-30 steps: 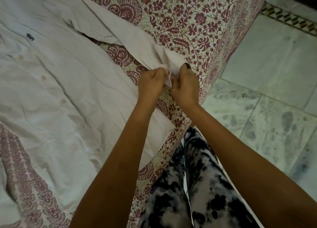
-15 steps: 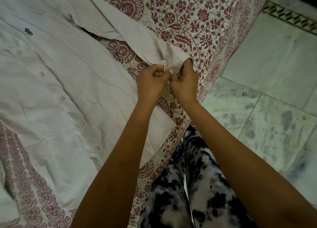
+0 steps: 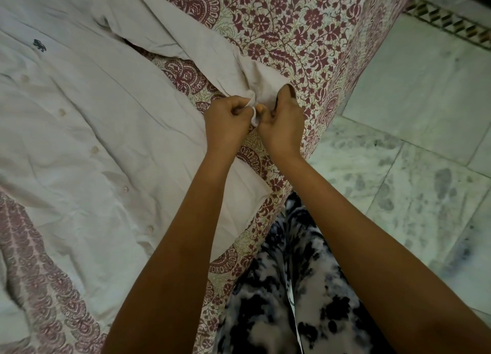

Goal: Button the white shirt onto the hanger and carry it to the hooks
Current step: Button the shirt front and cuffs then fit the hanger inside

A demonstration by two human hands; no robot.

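The white shirt (image 3: 87,130) lies flat on the bed, its front closed by a row of buttons and a small dark logo on the chest. One sleeve runs across to the bed's right edge, ending in the cuff (image 3: 261,87). My left hand (image 3: 227,125) pinches one edge of that cuff. My right hand (image 3: 283,126) pinches the other edge, thumb raised against the cloth. The two hands touch at the cuff opening. No hanger shows in this view.
The bed carries a maroon floral printed sheet (image 3: 297,29) whose edge drops to the floor at the right. Pale marble floor tiles (image 3: 398,183) lie to the right. My legs in black-and-white patterned trousers (image 3: 287,300) stand against the bed edge.
Both hands stayed at the sleeve cuff, working its edges together. The cuff has bunched up slightly between my fingers.
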